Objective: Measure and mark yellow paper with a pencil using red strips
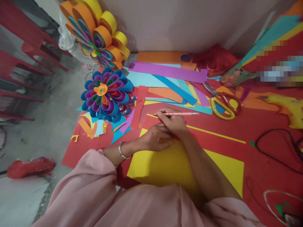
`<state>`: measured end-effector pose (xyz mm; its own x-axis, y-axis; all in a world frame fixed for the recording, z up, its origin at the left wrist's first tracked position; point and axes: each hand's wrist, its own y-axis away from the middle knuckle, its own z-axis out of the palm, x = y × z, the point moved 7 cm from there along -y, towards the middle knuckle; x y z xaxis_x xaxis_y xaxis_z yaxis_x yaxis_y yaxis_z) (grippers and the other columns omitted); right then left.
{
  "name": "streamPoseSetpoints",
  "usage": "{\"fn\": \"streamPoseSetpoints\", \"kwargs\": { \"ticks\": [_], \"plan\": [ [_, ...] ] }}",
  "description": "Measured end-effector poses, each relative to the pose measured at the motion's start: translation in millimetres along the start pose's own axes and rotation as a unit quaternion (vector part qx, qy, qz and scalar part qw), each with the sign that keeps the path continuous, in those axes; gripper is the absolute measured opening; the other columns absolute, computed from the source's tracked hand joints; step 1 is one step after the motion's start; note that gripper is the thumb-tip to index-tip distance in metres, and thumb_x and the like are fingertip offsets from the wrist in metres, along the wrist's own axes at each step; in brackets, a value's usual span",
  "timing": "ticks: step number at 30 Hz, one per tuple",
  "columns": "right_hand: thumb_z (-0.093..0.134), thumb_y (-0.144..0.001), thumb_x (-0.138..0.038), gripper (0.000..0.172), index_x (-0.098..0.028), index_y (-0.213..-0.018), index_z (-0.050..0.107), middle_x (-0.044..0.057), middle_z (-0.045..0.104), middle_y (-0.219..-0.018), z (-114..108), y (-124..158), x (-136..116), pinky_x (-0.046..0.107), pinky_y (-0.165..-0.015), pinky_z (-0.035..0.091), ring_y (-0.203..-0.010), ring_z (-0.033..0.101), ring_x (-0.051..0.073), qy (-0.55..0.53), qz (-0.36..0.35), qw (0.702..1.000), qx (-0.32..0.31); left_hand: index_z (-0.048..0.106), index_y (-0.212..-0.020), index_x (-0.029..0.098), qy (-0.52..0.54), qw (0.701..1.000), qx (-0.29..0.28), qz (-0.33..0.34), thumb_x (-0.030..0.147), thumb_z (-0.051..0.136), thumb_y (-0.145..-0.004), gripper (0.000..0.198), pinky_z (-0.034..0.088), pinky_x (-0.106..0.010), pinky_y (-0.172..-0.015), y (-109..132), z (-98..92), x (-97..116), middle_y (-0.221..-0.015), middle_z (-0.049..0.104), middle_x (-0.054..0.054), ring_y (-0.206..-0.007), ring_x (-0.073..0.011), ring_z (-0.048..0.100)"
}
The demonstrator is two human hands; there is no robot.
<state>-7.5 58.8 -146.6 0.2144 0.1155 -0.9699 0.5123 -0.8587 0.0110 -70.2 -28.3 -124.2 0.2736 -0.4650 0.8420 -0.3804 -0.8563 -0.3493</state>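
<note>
My right hand (174,123) is closed around a pink pencil (183,113), its tip pointing left. Beside and partly beneath it lies my left hand (157,137), thumb stretched apart and fingers laid down, some hidden by the right hand. A silver bangle (121,150) circles the left wrist. Both hands are over a yellow paper sheet (146,164) on the red table (255,164). A thin yellow strip (217,134) runs across the red surface, passing behind the right hand.
Paper flowers, one blue and purple (104,91), one orange (80,15), stand at the left. Colored paper strips (165,72) lie along the back. Scissors (222,107) and a yellow glue gun (288,105) are at the right, with a dark cord (258,138). Paper scraps (87,127) cover the left side.
</note>
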Motion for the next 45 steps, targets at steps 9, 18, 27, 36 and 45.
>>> {"fn": "streamPoseSetpoints", "kwargs": {
  "ticks": [9,18,27,36,45],
  "plan": [
    [0.050,-0.103,-0.046,0.040,-0.024,-0.072,0.062,0.004,0.065,-0.089,-57.0,71.8,-46.8,0.033,-0.088,0.050,-0.092,0.063,0.019,0.111,-0.063,0.988,0.093,0.082,-0.097,0.021,-0.078,0.995,-0.037,-0.045,0.024,0.066,-0.094,0.016,0.058,-0.040,-0.090,-3.0,2.2,3.1,-0.104,0.081,-0.010,-0.097,-0.0223,0.072],
    [0.065,-0.094,-0.036,0.029,-0.020,-0.117,0.070,0.013,0.068,-0.114,-187.3,197.1,20.9,0.038,-0.093,0.049,-0.107,0.064,0.028,0.320,0.175,0.888,0.280,0.080,-0.105,0.025,-0.196,0.979,-0.055,0.002,0.040,0.071,-0.095,0.020,0.057,-0.039,-0.093,-21.5,-6.1,8.3,-0.109,0.080,-0.008,-0.102,-0.0232,0.073],
    [0.083,-0.079,-0.041,0.046,-0.021,-0.118,0.070,0.008,0.074,-0.102,-208.3,203.7,46.0,0.032,-0.073,0.045,-0.092,0.069,0.026,0.321,0.309,0.859,0.251,0.069,-0.126,0.022,-0.371,0.910,-0.159,-0.094,0.055,0.081,-0.081,0.058,0.051,-0.043,-0.095,-43.0,-7.4,-22.9,-0.116,0.070,-0.012,-0.113,-0.0322,0.063],
    [0.082,-0.077,-0.044,0.050,-0.027,-0.122,0.065,0.002,0.075,-0.101,-210.3,202.2,46.6,0.029,-0.065,0.037,-0.089,0.069,0.022,0.313,0.265,0.879,0.245,0.070,-0.099,0.020,-0.326,0.923,-0.167,-0.117,0.053,0.081,-0.077,0.042,0.049,-0.039,-0.088,-54.4,-6.4,-30.2,-0.101,0.068,-0.009,-0.100,-0.0283,0.063],
    [0.084,-0.073,-0.046,0.041,-0.023,-0.100,0.065,0.009,0.070,-0.106,-216.3,195.6,49.4,0.030,-0.066,0.038,-0.088,0.064,0.024,0.360,0.243,0.874,0.218,0.058,-0.090,0.024,-0.232,0.924,-0.174,-0.247,0.050,0.085,-0.064,0.045,0.051,-0.035,-0.075,-52.7,-8.1,-28.3,-0.104,0.074,-0.005,-0.095,-0.0272,0.068]
  ]
}}
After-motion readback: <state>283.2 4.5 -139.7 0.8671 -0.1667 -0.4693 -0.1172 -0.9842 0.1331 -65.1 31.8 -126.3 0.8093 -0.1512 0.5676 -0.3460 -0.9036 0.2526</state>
